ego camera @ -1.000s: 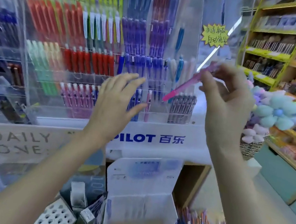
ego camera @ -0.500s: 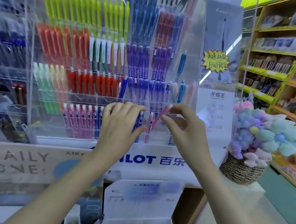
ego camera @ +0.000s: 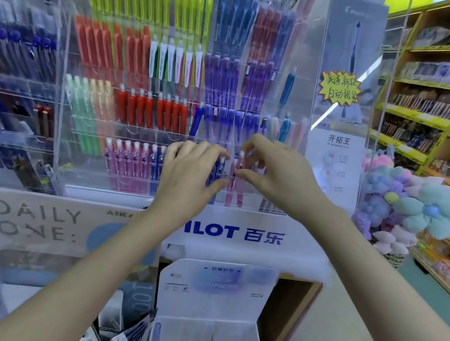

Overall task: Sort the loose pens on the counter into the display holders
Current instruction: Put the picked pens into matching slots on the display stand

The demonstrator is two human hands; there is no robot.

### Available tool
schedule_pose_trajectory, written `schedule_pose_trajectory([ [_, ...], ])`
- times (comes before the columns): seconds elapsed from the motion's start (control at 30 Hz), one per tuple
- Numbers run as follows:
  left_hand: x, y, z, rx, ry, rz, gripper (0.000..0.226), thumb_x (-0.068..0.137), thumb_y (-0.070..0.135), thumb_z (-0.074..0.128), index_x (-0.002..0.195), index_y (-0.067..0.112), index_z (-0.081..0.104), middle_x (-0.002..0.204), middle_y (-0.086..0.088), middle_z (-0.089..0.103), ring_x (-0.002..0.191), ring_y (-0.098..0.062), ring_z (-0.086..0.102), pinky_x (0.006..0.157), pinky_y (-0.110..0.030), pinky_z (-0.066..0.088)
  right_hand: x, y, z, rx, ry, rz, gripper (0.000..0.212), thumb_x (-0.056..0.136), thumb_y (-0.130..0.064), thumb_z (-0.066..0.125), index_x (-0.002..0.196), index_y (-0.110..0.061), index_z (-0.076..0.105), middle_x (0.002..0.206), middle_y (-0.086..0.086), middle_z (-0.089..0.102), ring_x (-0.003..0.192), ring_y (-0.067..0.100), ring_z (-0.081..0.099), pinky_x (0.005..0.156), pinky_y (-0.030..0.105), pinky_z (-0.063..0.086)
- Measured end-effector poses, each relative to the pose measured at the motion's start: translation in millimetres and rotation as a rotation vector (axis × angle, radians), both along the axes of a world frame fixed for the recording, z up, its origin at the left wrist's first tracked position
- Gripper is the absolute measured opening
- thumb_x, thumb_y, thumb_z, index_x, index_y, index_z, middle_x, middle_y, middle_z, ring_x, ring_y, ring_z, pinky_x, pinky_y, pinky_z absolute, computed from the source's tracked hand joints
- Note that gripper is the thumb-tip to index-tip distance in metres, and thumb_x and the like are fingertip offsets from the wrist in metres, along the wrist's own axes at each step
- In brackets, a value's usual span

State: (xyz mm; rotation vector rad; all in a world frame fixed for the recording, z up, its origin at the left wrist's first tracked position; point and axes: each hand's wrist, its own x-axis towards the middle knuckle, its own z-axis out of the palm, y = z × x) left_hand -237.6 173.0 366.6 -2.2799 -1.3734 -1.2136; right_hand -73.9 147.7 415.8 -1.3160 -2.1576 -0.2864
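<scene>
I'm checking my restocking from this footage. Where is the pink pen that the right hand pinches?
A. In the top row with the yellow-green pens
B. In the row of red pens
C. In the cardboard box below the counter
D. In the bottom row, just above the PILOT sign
D: the right hand pinches the pink pen, which stands in the bottom row of the clear pen display, directly above the PILOT sign.

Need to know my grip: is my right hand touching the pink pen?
Touching. The head view shows the right hand pinching the pink pen near its top.
</scene>
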Motion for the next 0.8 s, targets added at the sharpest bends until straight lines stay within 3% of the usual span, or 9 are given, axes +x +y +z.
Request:
schedule_pose_trajectory([
  [0.13,-0.4,0.4,-0.1,0.005,0.007,0.0,0.037,0.084,0.039,0.068,0.116,0.023,0.058,0.108,0.005,0.061,0.107,-0.02,0.049,0.094,-0.029,0.018,2.1,4.2,2.7,-0.013,0.053,0.018,0.03,0.081,-0.031,0.073,0.098,-0.015,0.056,0.091,-0.001,0.066,0.089,0.012,0.047,0.068,0.028,0.034],
  [0.27,-0.3,-0.4,0.1,0.018,0.008,-0.005,0.035,0.086,0.039,0.066,0.116,0.022,0.059,0.109,0.004,0.061,0.106,-0.021,0.049,0.094,-0.03,0.018,7.5,2.1,1.7,-0.169,0.192,0.015,0.029,0.078,-0.029,0.076,0.091,-0.014,0.055,0.083,-0.001,0.068,0.09,0.016,0.063,0.083,0.033,0.046],
  [0.37,-0.1,-0.7,-0.4,0.025,0.007,-0.006,0.034,0.086,0.037,0.067,0.115,0.022,0.06,0.108,0.003,0.061,0.106,-0.023,0.05,0.094,-0.031,0.018,7.7,3.6,-1.3,-0.222,0.1,-0.007,0.028,0.079,-0.031,0.076,0.09,-0.018,0.053,0.081,-0.005,0.066,0.092,0.014,0.065,0.093,0.04,0.044],
  [0.5,0.3,-0.7,-1.5,0.034,0.004,-0.005,0.034,0.085,0.036,0.068,0.114,0.021,0.06,0.106,0.003,0.062,0.104,-0.023,0.05,0.094,-0.03,0.018,7.4,6.6,3.0,-0.251,0.051,0.0,0.03,0.078,-0.031,0.076,0.09,-0.019,0.05,0.078,-0.007,0.063,0.09,0.015,0.065,0.085,0.032,0.042],
  [0.67,0.2,-0.2,-1.5,0.034,0.01,-0.004,0.034,0.085,0.036,0.068,0.115,0.021,0.06,0.107,0.002,0.061,0.105,-0.023,0.05,0.094,-0.032,0.019,6.4,8.0,3.2,-0.236,-0.007,-0.014,0.032,0.08,-0.032,0.075,0.091,-0.02,0.047,0.085,-0.002,0.069,0.091,0.018,0.065,0.089,0.036,0.044],
  [0.8,-0.4,-2.0,0.2,0.017,0.026,-0.01,0.039,0.088,0.036,0.064,0.123,0.023,0.056,0.111,0.003,0.06,0.109,-0.022,0.048,0.098,-0.031,0.017,8.8,8.5,1.3,-0.218,-0.111,-0.022,0.04,0.082,-0.036,0.071,0.109,-0.018,0.048,0.1,0.001,0.069,0.099,0.019,0.06,0.093,0.035,0.036],
])
